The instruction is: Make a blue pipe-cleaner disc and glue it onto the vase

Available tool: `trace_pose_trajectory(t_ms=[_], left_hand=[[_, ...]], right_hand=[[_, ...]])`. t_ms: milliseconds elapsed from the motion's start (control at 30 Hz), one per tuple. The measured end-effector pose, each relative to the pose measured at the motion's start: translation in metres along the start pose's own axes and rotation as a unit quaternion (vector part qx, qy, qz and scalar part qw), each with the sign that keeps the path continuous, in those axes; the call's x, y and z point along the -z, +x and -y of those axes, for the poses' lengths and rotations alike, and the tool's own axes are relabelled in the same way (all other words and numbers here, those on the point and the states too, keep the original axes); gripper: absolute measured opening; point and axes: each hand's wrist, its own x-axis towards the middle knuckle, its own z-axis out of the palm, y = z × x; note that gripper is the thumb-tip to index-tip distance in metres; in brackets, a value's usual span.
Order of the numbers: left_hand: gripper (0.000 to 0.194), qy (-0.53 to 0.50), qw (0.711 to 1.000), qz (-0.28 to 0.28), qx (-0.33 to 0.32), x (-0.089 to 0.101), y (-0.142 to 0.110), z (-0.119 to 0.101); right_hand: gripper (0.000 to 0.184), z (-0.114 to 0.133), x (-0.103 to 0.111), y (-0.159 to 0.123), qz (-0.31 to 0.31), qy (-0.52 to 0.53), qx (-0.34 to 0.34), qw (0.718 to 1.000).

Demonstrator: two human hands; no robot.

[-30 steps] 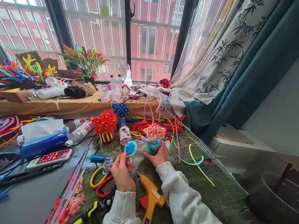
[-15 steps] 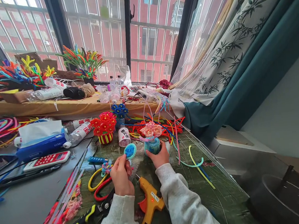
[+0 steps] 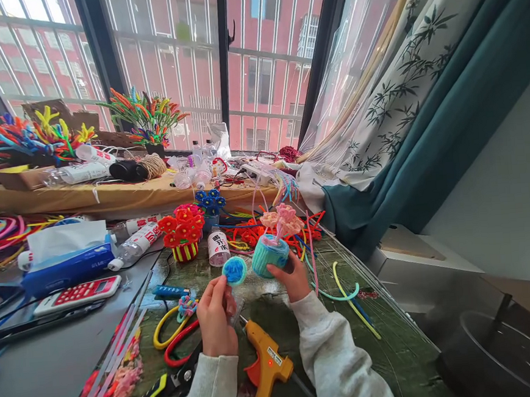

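Between the thumb and fingers of my left hand (image 3: 217, 315) is a round blue pipe-cleaner disc (image 3: 234, 270), dark blue in the middle with a pale turquoise rim. My right hand (image 3: 294, 276) grips a turquoise pipe-cleaner pot (image 3: 269, 256), tilted to the left, close beside the disc but apart from it. Pink pipe-cleaner flowers (image 3: 284, 220) rise from the pot. Below my hands lies a yellow hot glue gun (image 3: 266, 360) with a small red light. Left of it are scissors (image 3: 177, 337) with yellow and red handles, and pliers (image 3: 156, 393).
A pot of red flowers (image 3: 183, 229), blue flowers (image 3: 210, 201) and a clear bottle (image 3: 218, 248) stand behind. Loose pipe cleaners (image 3: 353, 301) lie to the right. On the left are a tissue pack (image 3: 68, 263) and a calculator (image 3: 77, 296). A cluttered ledge (image 3: 131, 194) runs below the window.
My right hand has tipped the turquoise pot leftward, and its flowers now lean right. The blue disc in my left hand has shifted slightly right and shows more of its face.
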Motion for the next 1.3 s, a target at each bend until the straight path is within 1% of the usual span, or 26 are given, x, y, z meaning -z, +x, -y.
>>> trace_pose_trajectory(t_ms=[133,267,367,467,533,667,833,933,1000,1067,1133,1200,1300], left_hand=[[0.035,0.019,0.997,0.069,-0.010,-0.005,-0.007,-0.006],[0.037,0.045,0.991,0.127,-0.027,-0.007,-0.012,-0.009],[0.035,0.072,0.983,0.164,-0.043,-0.006,-0.014,-0.009],[0.031,0.109,0.973,0.194,-0.061,-0.004,-0.015,-0.008],[0.028,0.131,0.967,0.204,-0.077,-0.004,-0.016,-0.009],[0.025,0.174,0.957,0.202,-0.115,-0.005,-0.019,-0.009],[0.025,0.234,0.937,0.192,-0.172,-0.003,-0.019,-0.005],[0.021,0.268,0.920,0.172,-0.228,-0.003,-0.020,-0.004],[0.018,0.289,0.904,0.148,-0.280,-0.004,-0.022,-0.005],[0.020,0.310,0.878,0.120,-0.344,-0.005,-0.024,-0.007],[0.024,0.334,0.841,0.099,-0.414,-0.005,-0.026,-0.008],[0.028,0.362,0.796,0.088,-0.478,-0.004,-0.027,-0.008],[0.037,0.399,0.735,0.090,-0.541,-0.002,-0.028,-0.007]], right_hand=[[0.028,0.006,0.007,-0.003,0.059,0.094,-0.017,0.994],[0.031,0.011,0.016,-0.005,0.120,0.171,-0.058,0.976],[0.045,0.019,0.017,-0.008,0.148,0.214,-0.087,0.962],[0.054,0.031,0.013,-0.011,0.155,0.245,-0.116,0.950],[0.053,0.039,0.009,-0.014,0.156,0.260,-0.136,0.943],[0.052,0.049,0.002,-0.018,0.159,0.281,-0.173,0.930],[0.057,0.049,-0.002,-0.021,0.162,0.288,-0.206,0.921],[0.058,0.047,-0.004,-0.022,0.158,0.286,-0.211,0.921],[0.059,0.047,-0.005,-0.023,0.155,0.282,-0.211,0.923],[0.060,0.047,-0.006,-0.024,0.151,0.275,-0.211,0.926],[0.059,0.047,-0.007,-0.026,0.147,0.269,-0.211,0.928],[0.057,0.047,-0.007,-0.027,0.145,0.265,-0.211,0.930],[0.058,0.046,-0.007,-0.029,0.141,0.264,-0.211,0.931]])
